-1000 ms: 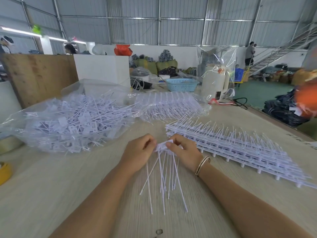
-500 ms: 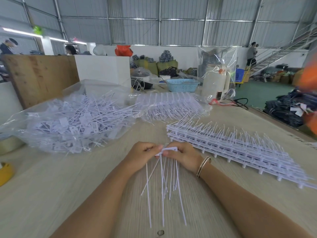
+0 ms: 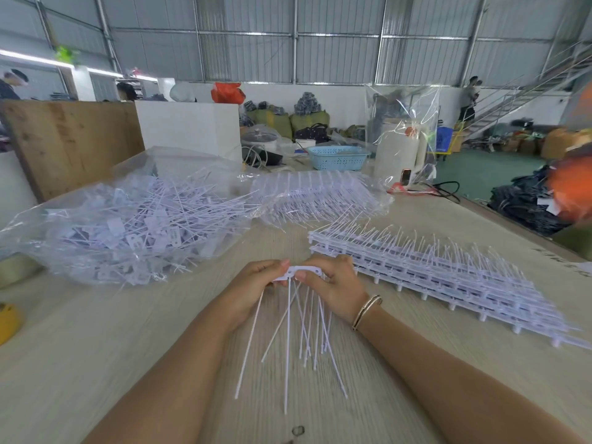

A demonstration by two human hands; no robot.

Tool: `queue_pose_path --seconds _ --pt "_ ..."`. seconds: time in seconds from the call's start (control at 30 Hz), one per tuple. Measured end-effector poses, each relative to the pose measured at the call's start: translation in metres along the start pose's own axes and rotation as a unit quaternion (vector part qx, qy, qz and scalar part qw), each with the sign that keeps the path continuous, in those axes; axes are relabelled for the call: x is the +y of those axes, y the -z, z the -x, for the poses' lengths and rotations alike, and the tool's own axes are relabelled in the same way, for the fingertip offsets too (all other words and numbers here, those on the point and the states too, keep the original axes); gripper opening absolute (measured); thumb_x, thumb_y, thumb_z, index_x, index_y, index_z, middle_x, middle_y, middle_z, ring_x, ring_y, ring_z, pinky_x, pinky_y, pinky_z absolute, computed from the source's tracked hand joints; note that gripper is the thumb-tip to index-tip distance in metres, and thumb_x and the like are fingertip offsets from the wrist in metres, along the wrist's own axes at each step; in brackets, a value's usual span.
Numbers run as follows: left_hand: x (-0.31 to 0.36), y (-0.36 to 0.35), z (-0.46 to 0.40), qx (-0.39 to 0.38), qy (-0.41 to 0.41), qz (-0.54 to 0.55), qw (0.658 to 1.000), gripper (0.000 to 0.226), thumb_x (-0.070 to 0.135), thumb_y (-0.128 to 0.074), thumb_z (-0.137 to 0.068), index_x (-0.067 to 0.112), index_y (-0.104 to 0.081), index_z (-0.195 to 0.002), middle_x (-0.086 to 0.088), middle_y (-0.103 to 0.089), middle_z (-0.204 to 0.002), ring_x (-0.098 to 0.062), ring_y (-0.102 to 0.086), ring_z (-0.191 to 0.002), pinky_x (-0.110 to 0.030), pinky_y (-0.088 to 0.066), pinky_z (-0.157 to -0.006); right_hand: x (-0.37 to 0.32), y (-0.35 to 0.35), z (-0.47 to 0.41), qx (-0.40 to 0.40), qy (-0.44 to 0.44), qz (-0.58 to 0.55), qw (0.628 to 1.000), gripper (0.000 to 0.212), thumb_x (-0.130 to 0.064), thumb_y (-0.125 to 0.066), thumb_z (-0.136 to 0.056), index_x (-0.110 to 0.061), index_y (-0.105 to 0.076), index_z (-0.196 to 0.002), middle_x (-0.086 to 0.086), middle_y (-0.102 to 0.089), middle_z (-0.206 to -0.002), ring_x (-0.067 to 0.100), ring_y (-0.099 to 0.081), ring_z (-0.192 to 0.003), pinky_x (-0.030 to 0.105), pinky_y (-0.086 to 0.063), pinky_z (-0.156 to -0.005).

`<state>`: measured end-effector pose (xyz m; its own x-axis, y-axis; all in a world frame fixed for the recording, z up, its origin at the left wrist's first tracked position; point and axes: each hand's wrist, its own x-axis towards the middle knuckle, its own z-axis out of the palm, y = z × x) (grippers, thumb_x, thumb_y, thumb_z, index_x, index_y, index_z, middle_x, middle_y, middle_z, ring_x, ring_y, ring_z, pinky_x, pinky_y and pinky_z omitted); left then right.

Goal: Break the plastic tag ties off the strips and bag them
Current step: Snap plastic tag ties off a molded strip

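Pinching a bunch of tag ties (image 3: 301,328) between both hands (image 3: 299,285).

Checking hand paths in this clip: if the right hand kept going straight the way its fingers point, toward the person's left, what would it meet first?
The left hand, almost at once: both pinch the same bunch of tag ties, and the right hand nearly touches it. Depth between them is unclear.

Bag of loose ties (image 3: 128,232) at left on table (image 3: 96,347), stacked strips (image 3: 448,270) at right, basket (image 3: 338,157) behind both.
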<state>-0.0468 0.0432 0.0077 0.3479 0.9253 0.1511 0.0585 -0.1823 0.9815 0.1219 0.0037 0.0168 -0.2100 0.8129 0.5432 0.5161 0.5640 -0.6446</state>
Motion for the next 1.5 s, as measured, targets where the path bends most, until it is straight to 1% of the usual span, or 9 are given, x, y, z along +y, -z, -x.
queue_pose_path --seconds 0.17,0.3,0.47,0.67,0.83,0.97,1.07,1.23,1.5 --pt "-0.002 0.002 -0.002 0.0 0.002 0.007 1.0 0.026 0.034 -0.056 -0.086 0.026 -0.076 -0.071 0.005 -0.068 -0.073 -0.007 -0.06 -0.072 -0.024 -0.04 -0.072 0.001 -0.005 0.001 0.027 0.028 0.055 0.998 0.016 -0.023 -0.055 -0.091 -0.021 -0.069 -0.085 -0.006 -0.066 -0.078 -0.003 -0.049 -0.069 0.036 -0.024 -0.08" --pt "-0.003 0.016 -0.01 0.045 0.029 0.261 0.964 0.035 0.025 -0.055 -0.085 0.017 -0.065 -0.052 0.003 -0.048 -0.047 -0.009 -0.045 -0.044 -0.021 -0.041 -0.055 0.009 0.008 0.002 0.155 -0.028 -0.057 0.986 0.02 -0.02 -0.056 -0.091 -0.025 -0.068 -0.076 -0.009 -0.064 -0.068 0.007 -0.061 -0.071 0.039 -0.045 -0.076" --pt "-0.005 0.007 -0.016 0.067 0.004 0.237 0.969 0.057 0.014 -0.04 -0.096 0.015 -0.063 -0.044 0.005 -0.036 -0.038 -0.006 -0.033 -0.034 -0.016 -0.03 -0.039 0.014 0.005 -0.002 0.104 -0.106 -0.055 0.987 0.03 -0.031 -0.055 -0.091 -0.033 -0.049 -0.062 -0.01 -0.045 -0.056 0.007 -0.046 -0.06 0.038 -0.033 -0.079" --pt "-0.008 0.009 -0.012 0.065 -0.017 0.143 0.987 0.038 0.016 -0.044 -0.095 0.008 -0.057 -0.061 0.006 -0.035 -0.041 -0.006 -0.031 -0.035 -0.024 -0.025 -0.045 0.026 0.011 -0.009 0.043 -0.272 0.049 0.96 0.034 -0.059 -0.033 -0.09 -0.034 -0.051 -0.103 -0.003 -0.046 -0.098 0.024 -0.038 -0.104 0.036 -0.023 -0.088" --pt "-0.004 0.006 -0.001 0.022 -0.056 0.007 0.998 0.028 0.02 -0.059 -0.09 0.019 -0.056 -0.062 0.008 -0.043 -0.055 -0.005 -0.039 -0.051 -0.014 -0.032 -0.049 0.019 0.01 -0.008 0.064 -0.213 0.028 0.974 0.041 -0.048 -0.032 -0.096 -0.035 -0.038 -0.134 -0.013 -0.042 -0.129 0.015 -0.027 -0.131 0.046 -0.012 -0.112" --pt "-0.001 -0.001 0.001 0.024 -0.085 -0.072 0.993 0.022 0.023 -0.064 -0.087 0.025 -0.055 -0.068 0.009 -0.042 -0.055 -0.005 -0.037 -0.052 -0.016 -0.03 -0.051 0.007 0.007 -0.002 0.07 -0.103 0.031 0.992 0.018 -0.036 -0.043 -0.097 -0.033 -0.059 -0.102 -0.016 -0.051 -0.105 0.01 -0.042 -0.111 0.046 -0.025 -0.103" --pt "-0.001 -0.01 0.003 0.014 -0.131 -0.103 0.986 0.016 0.027 -0.063 -0.087 0.023 -0.053 -0.076 0.002 -0.048 -0.058 -0.01 -0.039 -0.055 -0.021 -0.03 -0.054 -0.001 0.001 0.0 -0.023 -0.076 0.111 0.991 0.039 -0.054 -0.041 -0.087 -0.023 -0.065 -0.081 -0.019 -0.054 -0.085 0.007 -0.042 -0.095 0.04 -0.026 -0.093" --pt "0.001 -0.013 0.0 0.062 -0.127 -0.089 0.986 0.021 0.038 -0.046 -0.092 0.023 -0.055 -0.08 0.014 -0.058 -0.066 -0.001 -0.052 -0.061 -0.011 -0.041 -0.058 0.001 0.002 0.0 -0.027 -0.092 -0.004 0.995 0.023 -0.029 -0.057 -0.09 -0.011 -0.065 -0.078 -0.001 -0.057 -0.077 0.01 -0.048 -0.081 0.038 -0.033 -0.086" --pt "0.0 -0.009 -0.001 0.047 -0.072 -0.093 0.992 0.047 0.04 -0.053 -0.088 -0.004 -0.058 -0.071 -0.001 -0.046 -0.059 -0.014 -0.043 -0.058 -0.029 -0.033 -0.063 0.006 0.007 -0.003 -0.007 -0.146 -0.131 0.981 0.022 -0.016 -0.053 -0.092 -0.009 -0.064 -0.074 -0.006 -0.056 -0.068 0.007 -0.048 -0.067 0.02 -0.036 -0.066"
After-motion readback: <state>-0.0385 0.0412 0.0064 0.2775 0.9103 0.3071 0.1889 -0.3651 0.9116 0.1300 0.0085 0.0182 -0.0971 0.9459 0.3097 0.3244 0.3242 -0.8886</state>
